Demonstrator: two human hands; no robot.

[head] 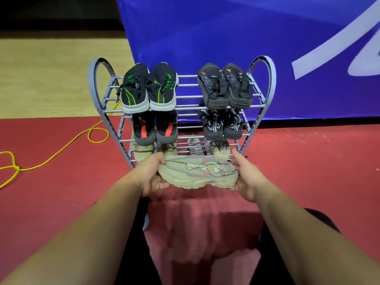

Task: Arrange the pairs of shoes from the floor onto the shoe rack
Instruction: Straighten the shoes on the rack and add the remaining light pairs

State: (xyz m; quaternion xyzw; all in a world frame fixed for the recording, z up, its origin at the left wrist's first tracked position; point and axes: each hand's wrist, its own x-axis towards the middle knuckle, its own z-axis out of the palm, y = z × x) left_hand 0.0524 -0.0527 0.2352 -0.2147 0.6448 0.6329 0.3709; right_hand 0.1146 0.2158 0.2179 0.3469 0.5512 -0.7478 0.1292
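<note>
I hold a beige chunky sneaker (pixel 198 173) sideways in front of the grey metal shoe rack (pixel 96 95), low at its bottom shelf. My left hand (pixel 151 175) grips the toe end and my right hand (pixel 245 177) grips the heel end. The top shelf carries a black-and-green pair (pixel 149 89) and a black pair with orange marks (pixel 225 86). On the middle shelf sit a black pair with red patches (pixel 154 128) and a black-and-white pair (pixel 222 125). Beige shoes (pixel 221 150) lie on the bottom shelf, partly hidden by the bars.
A blue banner (pixel 226 33) hangs right behind the rack. A yellow cable (pixel 61 149) loops across the red floor to the left. Wooden flooring (pixel 51 79) lies beyond it. My dark-clad knees (pixel 320 219) are at the lower edge.
</note>
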